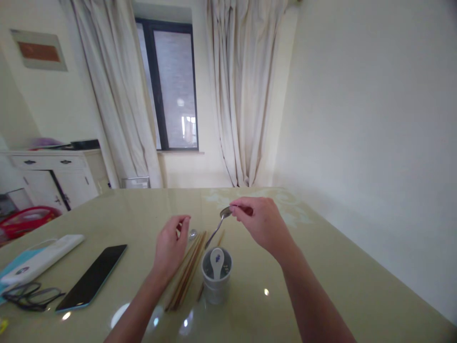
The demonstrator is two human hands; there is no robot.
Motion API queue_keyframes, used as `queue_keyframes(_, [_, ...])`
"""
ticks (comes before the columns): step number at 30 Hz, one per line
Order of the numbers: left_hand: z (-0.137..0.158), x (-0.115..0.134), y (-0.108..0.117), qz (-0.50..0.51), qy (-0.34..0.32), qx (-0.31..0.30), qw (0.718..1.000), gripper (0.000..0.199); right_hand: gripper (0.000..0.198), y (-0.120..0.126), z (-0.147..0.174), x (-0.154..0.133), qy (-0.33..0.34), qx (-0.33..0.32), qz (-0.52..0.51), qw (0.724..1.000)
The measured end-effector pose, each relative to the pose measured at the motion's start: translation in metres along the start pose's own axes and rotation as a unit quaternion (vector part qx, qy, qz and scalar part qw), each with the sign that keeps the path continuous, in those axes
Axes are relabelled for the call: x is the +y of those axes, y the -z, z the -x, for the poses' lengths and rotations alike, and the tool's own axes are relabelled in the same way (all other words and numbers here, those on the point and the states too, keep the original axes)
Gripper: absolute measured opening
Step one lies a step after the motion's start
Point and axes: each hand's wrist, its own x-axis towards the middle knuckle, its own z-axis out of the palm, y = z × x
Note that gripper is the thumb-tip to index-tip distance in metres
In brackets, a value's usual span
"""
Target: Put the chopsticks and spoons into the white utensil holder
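Observation:
My right hand (pixel 262 226) pinches a metal spoon (pixel 224 213) by its bowl end, and the thin handle slants down to the left. Below the handle's tip stands a grey-white cup (pixel 216 291). A white soup spoon (pixel 217 262) with a small blue mark rests in it, bowl end up. My left hand (pixel 171 247) is loosely curled, thumb and forefinger close together, with nothing visible in them. It hovers left of the cup, beside several wooden chopsticks (pixel 187 276) lying on the table. A small shiny object (pixel 193 234) sits near their far ends, its kind unclear.
On the glossy table (pixel 339 295) at left lie a dark phone (pixel 93 276), black-framed glasses (pixel 34 296), a white power strip (pixel 44 259) and something light blue (pixel 30 262). A red basket (pixel 26 221) and a white cabinet (pixel 64 174) stand beyond. A wall (pixel 385 157) borders the right side.

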Motion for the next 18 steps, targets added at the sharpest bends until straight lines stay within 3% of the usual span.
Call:
queue_keyframes(2, [-0.009, 0.044, 0.009, 0.056, -0.07, 0.003, 0.996, 0.038, 0.013, -0.004, 0.002, -0.007, -0.002, 0.013, 0.009, 1.0])
queue_keyframes(4, [-0.015, 0.081, 0.014, 0.092, -0.12, -0.046, 0.987, 0.033, 0.015, -0.009, 0.003, -0.011, -0.003, 0.033, -0.009, 0.999])
queue_keyframes(6, [-0.02, 0.103, 0.012, 0.123, -0.141, -0.118, 0.975, 0.028, 0.016, -0.011, 0.004, -0.012, -0.002, 0.047, -0.039, 0.998])
queue_keyframes(8, [-0.027, 0.105, 0.007, 0.142, -0.143, -0.155, 0.967, 0.028, 0.013, -0.01, 0.004, -0.01, -0.01, 0.049, -0.062, 0.997])
queue_keyframes(12, [-0.049, 0.061, -0.008, 0.082, -0.128, -0.16, 0.975, 0.032, 0.024, -0.008, 0.005, -0.005, -0.055, 0.003, -0.022, 0.998])
queue_keyframes(15, [-0.065, 0.007, -0.015, -0.034, -0.061, -0.188, 0.98, 0.033, 0.024, -0.016, 0.009, -0.001, -0.054, -0.126, 0.037, 0.99])
queue_keyframes(18, [-0.072, -0.039, -0.014, -0.134, 0.023, -0.253, 0.958, 0.028, 0.035, -0.031, 0.014, 0.003, -0.011, -0.255, 0.098, 0.962])
